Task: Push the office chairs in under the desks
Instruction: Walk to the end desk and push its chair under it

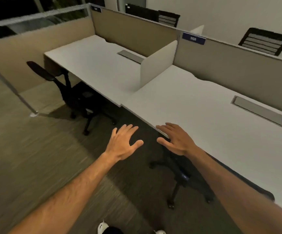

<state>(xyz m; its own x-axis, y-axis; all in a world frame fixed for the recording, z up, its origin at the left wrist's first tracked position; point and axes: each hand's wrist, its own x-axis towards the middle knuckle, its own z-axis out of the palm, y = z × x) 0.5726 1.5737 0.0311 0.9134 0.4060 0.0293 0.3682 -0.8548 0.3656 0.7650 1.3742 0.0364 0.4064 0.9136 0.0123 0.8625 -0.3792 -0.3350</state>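
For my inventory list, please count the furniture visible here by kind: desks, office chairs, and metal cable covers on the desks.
Desks: 2 (far desk, near desk)
Office chairs: 4 (far-desk chair, near-desk chair, two behind the partition)
Cable covers: 2 ()
Total: 8

The scene is dim and warm-toned, lit from above. The desks (196,105) catch most of the light and look pale but without glare. Deep shadow fills the space under them, so the far chair (76,97) and near chair (184,176) are nearly black, with little detail. The floor (27,157) is smeared by motion blur, strongest at lower left. Partition (137,29) lines bow with wide-angle distortion. The window (10,7) at top left is dark. Overall the picture is soft and grainy.
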